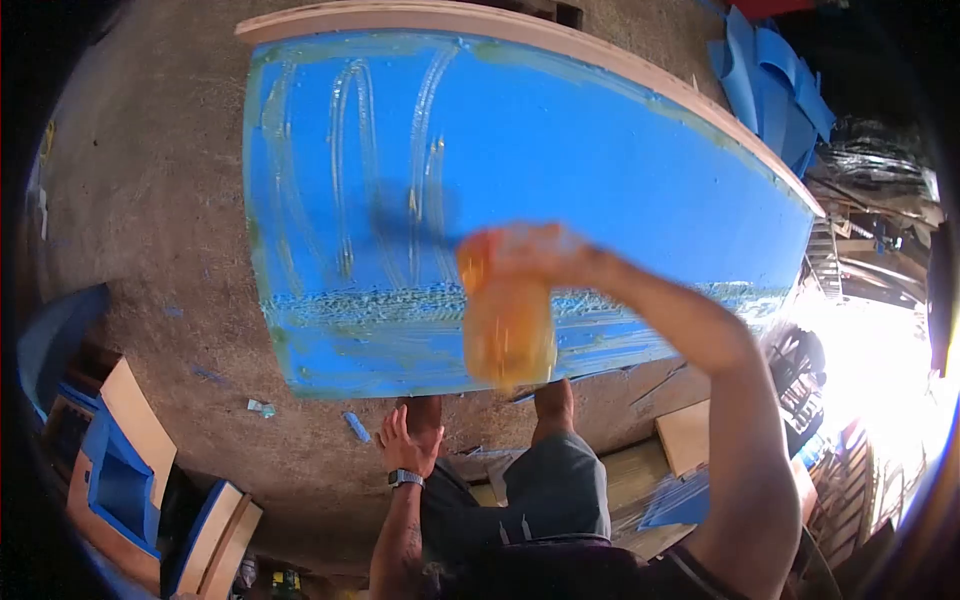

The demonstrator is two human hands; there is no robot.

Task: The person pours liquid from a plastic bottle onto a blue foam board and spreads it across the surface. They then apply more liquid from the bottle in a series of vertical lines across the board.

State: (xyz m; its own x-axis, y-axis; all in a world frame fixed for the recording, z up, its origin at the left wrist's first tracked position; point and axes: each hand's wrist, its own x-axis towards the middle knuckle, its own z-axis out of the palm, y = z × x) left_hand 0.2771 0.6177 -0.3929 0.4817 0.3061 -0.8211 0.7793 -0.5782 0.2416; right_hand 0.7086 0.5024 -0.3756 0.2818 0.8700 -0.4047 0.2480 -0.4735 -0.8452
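Note:
My right hand [545, 255] is closed around the top of an amber, see-through bottle [510, 335] with a reddish-orange upper part. Motion blurs both, so the bottle's mouth is not clear. They are above a large blue sheet [600, 170] in front of me. Glossy, glue-like streaks run in loops on the sheet's left side, and a rough wet band crosses its nearer part. Against my knee rests my left hand [408, 445], fingers spread and holding nothing, with a watch [405, 478] on the wrist.
A pale wooden strip [480, 20] runs along the sheet's far edge. Blue offcuts [775, 85] lie at the upper right. Wooden pieces with blue lining [125, 480] stand at lower left. A board [690, 440] lies to my right, and small blue scraps [357, 427] dot the brown floor.

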